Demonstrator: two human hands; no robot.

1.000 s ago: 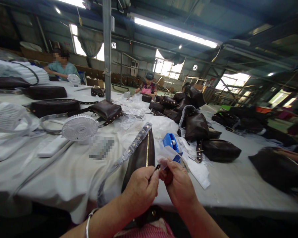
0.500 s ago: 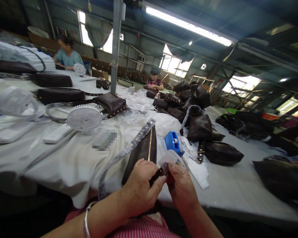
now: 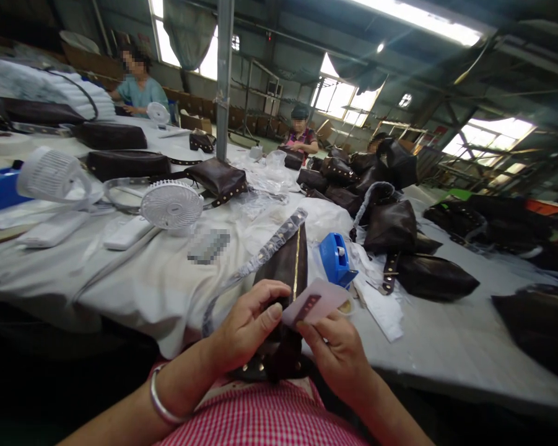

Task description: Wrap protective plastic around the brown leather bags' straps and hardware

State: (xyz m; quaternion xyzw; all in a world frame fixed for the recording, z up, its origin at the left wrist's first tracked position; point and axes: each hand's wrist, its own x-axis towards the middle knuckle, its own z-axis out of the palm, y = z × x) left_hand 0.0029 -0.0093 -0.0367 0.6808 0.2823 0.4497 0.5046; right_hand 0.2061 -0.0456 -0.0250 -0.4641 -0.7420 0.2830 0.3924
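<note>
A dark brown leather bag (image 3: 285, 266) with a gold zip stands on the table edge right in front of me, its studded strap wrapped in clear plastic. My left hand (image 3: 248, 325) curls its fingers round the bag's near end. My right hand (image 3: 337, 353) pinches a small pale pink card or tag (image 3: 313, 301) held just above the bag. Behind the card stands a blue tape dispenser (image 3: 335, 259).
White desk fans (image 3: 171, 204) and remote-like white items (image 3: 129, 233) lie to the left. Several brown bags (image 3: 390, 226) are piled across the grey table (image 3: 446, 341). A steel post (image 3: 223, 80) rises mid-table. Other people sit working at the far side.
My hands have dropped toward my lap. The pink card has come up flat in my right hand, and my left hand shifted from pinching the zip pull to gripping the bag.
</note>
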